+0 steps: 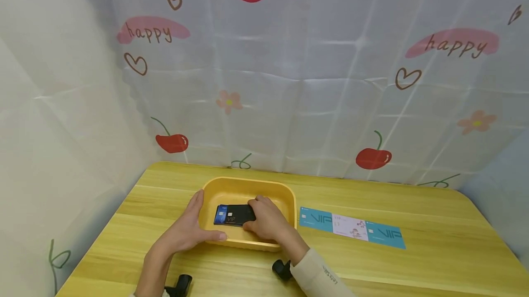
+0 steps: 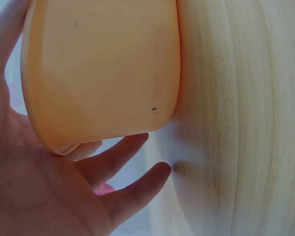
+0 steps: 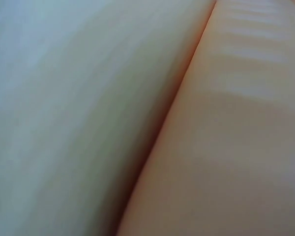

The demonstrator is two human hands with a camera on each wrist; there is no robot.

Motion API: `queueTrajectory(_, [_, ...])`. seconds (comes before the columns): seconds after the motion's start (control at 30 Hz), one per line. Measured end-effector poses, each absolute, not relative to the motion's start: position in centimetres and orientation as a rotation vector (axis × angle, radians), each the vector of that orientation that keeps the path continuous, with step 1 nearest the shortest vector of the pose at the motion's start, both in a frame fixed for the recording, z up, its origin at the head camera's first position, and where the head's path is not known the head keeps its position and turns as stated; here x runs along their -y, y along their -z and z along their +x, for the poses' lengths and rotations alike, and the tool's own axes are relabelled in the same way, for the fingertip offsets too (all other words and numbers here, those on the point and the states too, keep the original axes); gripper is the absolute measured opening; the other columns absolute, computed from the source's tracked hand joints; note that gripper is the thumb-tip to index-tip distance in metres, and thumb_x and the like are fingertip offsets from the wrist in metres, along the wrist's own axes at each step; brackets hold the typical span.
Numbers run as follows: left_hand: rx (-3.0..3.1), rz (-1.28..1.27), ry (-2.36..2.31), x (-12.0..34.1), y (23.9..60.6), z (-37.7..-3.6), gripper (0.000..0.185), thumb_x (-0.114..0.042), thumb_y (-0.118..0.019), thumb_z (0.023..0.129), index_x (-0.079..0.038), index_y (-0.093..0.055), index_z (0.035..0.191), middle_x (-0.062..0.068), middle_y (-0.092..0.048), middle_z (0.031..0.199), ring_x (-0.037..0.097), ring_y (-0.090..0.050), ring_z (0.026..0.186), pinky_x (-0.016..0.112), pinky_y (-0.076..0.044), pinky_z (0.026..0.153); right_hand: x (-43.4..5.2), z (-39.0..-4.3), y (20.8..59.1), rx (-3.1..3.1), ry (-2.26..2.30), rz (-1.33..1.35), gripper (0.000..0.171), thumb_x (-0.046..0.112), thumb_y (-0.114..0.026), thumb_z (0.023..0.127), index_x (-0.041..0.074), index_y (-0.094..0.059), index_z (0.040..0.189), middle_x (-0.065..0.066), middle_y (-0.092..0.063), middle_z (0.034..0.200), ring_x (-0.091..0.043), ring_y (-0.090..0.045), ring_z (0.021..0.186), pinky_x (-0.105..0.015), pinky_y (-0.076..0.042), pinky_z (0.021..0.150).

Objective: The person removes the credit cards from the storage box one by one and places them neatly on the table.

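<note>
My right hand (image 1: 267,219) is down inside the yellow tray (image 1: 289,198), fingers curled onto the right end of a black card (image 1: 236,215) lying on the tray floor. I read "VIP" in gold on that card; the smaller line beneath it is too fine to make out. A blue card (image 1: 220,215) pokes out from under its left end, mostly covered, so I can't read its print. My right wrist view is only a blur of pale orange tray wall (image 3: 236,147) against a grey-white surface; it shows no fingers, so I judge the grip from the head view alone.

My left hand (image 1: 191,230) lies against the tray's left and near wall with straight fingers, thumb up by the rim, grasping nothing. The left wrist view confirms it: palm and spread fingers (image 2: 132,191) against the tray's outside (image 2: 103,73), which carries a small dark speck.

The tray sits near the middle of the tabletop (image 1: 434,251), a little toward the left edge. To its right, just apart, three cards lie in a row: a teal card (image 1: 316,218) marked "VIP", a white card (image 1: 350,226) with a small picture I can't resolve, and another teal "VIP" card (image 1: 385,235). The cloth backdrop (image 1: 330,81) reads "happy" twice, among cherries and hearts. Both wrist mounts are cut off at the near edge.
</note>
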State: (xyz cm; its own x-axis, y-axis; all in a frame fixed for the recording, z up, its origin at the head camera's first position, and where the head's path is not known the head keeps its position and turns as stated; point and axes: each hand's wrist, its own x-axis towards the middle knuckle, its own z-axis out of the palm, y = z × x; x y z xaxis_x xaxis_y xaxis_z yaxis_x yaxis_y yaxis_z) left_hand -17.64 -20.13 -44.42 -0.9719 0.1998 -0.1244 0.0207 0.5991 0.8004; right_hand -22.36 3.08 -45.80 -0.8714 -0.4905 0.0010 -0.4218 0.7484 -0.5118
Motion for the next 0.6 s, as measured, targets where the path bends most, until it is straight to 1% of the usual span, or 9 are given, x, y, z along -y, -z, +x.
queueTrajectory(0.33, [-2.625,0.186,-1.321,20.13,44.40,-17.59,0.132,-0.044,-0.086,0.072,0.003,0.006,0.155,0.023,0.007,0.162,0.043,-0.004,0.147,0.061,-0.012,0.114,-3.01,-22.20,45.59,-2.814,0.774,-0.719,0.057,0.024,-0.080,0.083,-0.001,-0.061,0.129,-0.011,-0.059,0.117,-0.023,-0.052,0.100,-0.041,-0.046,0.093])
queueTrajectory(0.6, [-2.625,0.175,-1.316,20.06,44.20,-17.55,0.133,-0.044,-0.087,0.072,0.004,0.005,0.155,0.024,0.007,0.161,0.043,-0.003,0.146,0.061,-0.012,0.114,-3.12,-22.09,45.75,-2.807,0.813,-0.756,0.057,0.023,-0.081,0.082,-0.003,-0.060,0.129,-0.011,-0.059,0.114,-0.022,-0.053,0.097,-0.039,-0.047,0.088])
